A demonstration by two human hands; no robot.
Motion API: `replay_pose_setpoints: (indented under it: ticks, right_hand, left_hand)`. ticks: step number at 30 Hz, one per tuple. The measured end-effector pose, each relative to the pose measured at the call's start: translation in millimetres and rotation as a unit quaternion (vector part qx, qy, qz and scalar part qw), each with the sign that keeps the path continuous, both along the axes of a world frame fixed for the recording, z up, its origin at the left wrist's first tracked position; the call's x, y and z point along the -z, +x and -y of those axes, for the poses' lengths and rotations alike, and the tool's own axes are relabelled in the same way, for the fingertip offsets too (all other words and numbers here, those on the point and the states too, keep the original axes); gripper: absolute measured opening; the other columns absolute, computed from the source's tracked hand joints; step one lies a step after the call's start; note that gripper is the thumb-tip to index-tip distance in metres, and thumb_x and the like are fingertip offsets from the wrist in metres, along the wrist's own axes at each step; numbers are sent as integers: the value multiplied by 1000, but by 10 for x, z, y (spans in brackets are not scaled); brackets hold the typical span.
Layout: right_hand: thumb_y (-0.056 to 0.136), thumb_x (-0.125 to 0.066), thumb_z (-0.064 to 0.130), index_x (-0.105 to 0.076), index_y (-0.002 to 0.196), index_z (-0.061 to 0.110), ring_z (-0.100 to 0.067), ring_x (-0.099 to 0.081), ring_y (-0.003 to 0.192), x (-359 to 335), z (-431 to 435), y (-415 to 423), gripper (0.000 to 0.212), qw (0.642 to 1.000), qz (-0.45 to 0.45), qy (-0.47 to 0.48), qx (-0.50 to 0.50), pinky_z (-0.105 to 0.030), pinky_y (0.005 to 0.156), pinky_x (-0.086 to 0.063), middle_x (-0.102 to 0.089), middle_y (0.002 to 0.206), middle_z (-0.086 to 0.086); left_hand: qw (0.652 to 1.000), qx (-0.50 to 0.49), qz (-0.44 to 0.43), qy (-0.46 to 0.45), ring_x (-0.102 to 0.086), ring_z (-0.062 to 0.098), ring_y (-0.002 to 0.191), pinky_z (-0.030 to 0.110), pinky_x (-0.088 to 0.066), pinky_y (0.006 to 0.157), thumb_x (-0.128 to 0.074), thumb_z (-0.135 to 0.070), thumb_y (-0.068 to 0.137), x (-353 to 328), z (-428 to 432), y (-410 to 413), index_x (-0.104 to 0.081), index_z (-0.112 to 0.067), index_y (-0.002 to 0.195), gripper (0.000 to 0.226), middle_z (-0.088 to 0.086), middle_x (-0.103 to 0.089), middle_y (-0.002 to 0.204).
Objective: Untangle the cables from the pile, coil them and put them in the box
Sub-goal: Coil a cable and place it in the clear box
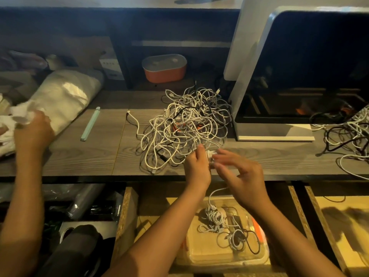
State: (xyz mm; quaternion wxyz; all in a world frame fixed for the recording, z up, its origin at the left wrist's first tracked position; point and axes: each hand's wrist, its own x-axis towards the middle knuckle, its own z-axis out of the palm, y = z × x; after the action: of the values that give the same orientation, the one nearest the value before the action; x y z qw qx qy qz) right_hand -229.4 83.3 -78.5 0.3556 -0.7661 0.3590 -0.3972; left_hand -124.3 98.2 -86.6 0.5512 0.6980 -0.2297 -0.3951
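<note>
A tangled pile of cables (185,128), mostly white with some black and orange, lies on the wooden desk (83,156). At the pile's front right edge my left hand (196,166) pinches a small bundle of white cable (210,154). My right hand (239,172) is blurred, its fingers spread and loosely bent, with the fingertips at that bundle. From the hands the white cable hangs down to a clear plastic box (257,258) below the desk edge. The box holds several coiled cables (214,218).
A mirror (299,76) on a white base stands at the right and reflects cables. An orange lidded container (164,67) sits behind the pile. Another person's hand (33,132) holds white cloth at the far left, beside a wrapped roll (63,96) and a pale green strip (90,123).
</note>
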Motion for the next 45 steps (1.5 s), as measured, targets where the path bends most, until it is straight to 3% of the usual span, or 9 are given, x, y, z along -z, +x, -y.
replay_pose_setpoints:
  ticks: [3,9,17,24,29,33,36,41,45]
  right_hand:
    - [86,-63,10,-67,90,24,-7,-67,86,28,-74,57,15,962,136,200,129,-20,74,-53,-70,88,7]
    - [88,-63,11,-65,85,13,-7,-60,61,506,-247,-145,4,945,22,300,131,-21,58,-51,-66,72,-2]
    - [90,-55,-2,-58,75,4,-22,-55,60,1344,-513,-550,16,845,-4,504,178,-29,54,-46,-59,67,-11]
    - [95,-48,6,-63,92,4,-21,-56,70,1559,-544,-629,14,808,-55,562,171,-23,56,-43,-62,85,-13]
    - [93,-54,12,-62,116,14,-13,-58,102,1414,-576,-618,25,896,-238,344,151,-20,79,-46,-64,113,1]
    - [91,-57,11,-58,122,15,-10,-50,109,1111,-270,-565,31,939,-234,206,148,-16,85,-37,-55,117,5]
    - [86,-60,14,-59,120,12,-20,-48,113,1043,-23,-488,33,942,-286,122,128,-24,91,-37,-55,118,-4]
    - [89,-61,27,-57,124,17,-23,-47,109,976,127,-350,37,921,-349,100,142,-34,90,-43,-51,115,-7]
    - [87,-64,30,-66,106,21,-21,-48,107,972,216,-303,21,920,-368,84,105,-34,85,-44,-51,110,-2]
  left_hand:
    - [997,38,56,-28,-39,13,52,29,-31,54,-36,-33,101,92,-53,-26,-49,-17,63,43,-1,-43,55]
    - [975,177,117,71,-42,9,63,25,-31,54,-36,-36,100,571,-250,-86,-44,-21,78,29,-2,-45,72]
    - [954,200,-7,223,-57,14,74,31,-48,77,-36,-42,99,1257,-679,-301,-58,-25,80,34,-1,-61,80]
    - [939,205,-54,271,-57,18,108,37,-44,100,-38,-46,98,1397,-748,-393,-59,-22,119,39,-1,-63,114]
    - [950,203,150,185,-53,1,84,7,-39,66,-46,-23,98,1296,-766,-385,-59,-25,101,14,-16,-55,89]
    - [924,177,335,60,-49,3,95,18,-39,79,-53,-16,92,1142,-559,-219,-63,-18,105,17,-12,-54,102]
    - [906,199,374,10,-47,7,107,19,-34,88,-53,-14,91,923,-250,-44,-60,-15,117,26,-5,-53,117]
    - [852,296,431,25,-34,10,125,24,-29,102,-51,-15,90,738,53,175,-42,-21,138,49,-8,-38,135]
    - [795,349,496,7,-26,15,135,30,-22,111,-51,-10,87,726,105,262,-37,-21,143,59,-2,-33,145]
